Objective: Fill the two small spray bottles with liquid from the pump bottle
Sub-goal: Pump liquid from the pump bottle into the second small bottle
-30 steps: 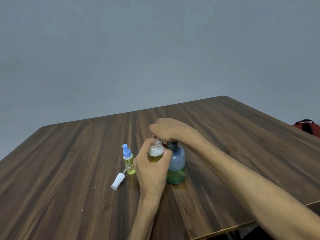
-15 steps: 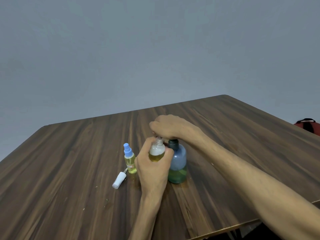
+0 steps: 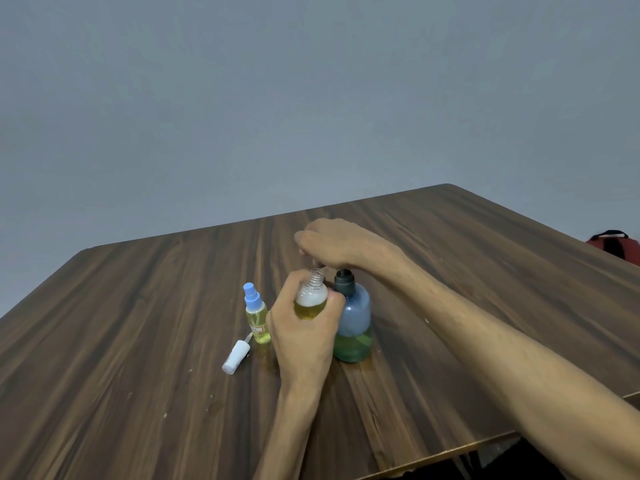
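Observation:
My left hand (image 3: 303,336) grips an uncapped small spray bottle (image 3: 311,297), upright, part full of yellow liquid with foam on top, its threaded neck under the pump spout. The blue pump bottle (image 3: 354,322) stands right beside it on the table, green liquid in its lower part. My right hand (image 3: 341,245) lies palm-down over the pump head, which it hides. A second small spray bottle (image 3: 257,315), with a blue sprayer and yellow liquid, stands to the left. A white spray cap (image 3: 235,356) lies on the table in front of that one.
The wooden table (image 3: 138,341) stretches wide on all sides, its near edge at lower right. A red bag (image 3: 614,245) shows beyond the table's right edge. A plain grey wall stands behind.
My right hand has risen a little over the pump head, showing more of the dark collar. The held bottle's yellow level with foam looks slightly higher.

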